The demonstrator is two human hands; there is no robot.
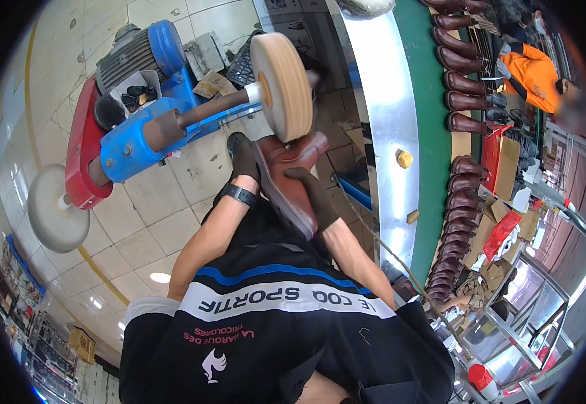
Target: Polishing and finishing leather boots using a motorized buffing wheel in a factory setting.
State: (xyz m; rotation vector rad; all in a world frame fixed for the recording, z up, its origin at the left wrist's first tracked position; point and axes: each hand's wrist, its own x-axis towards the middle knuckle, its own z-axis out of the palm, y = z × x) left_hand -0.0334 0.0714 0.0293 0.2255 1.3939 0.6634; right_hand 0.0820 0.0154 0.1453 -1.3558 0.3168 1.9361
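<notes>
- Head view: left hand (244, 161) and right hand (317, 194) clasp the brown boot (285, 180) near the far wheel (286, 87).
- Buffing seems the step; next perhaps needs careful turning.

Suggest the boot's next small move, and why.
I'd probably turn the boot slightly below the tan wheel: the left hand and right hand grip it from both sides, and its upper lies close to the rim, though contact is unclear.
</notes>
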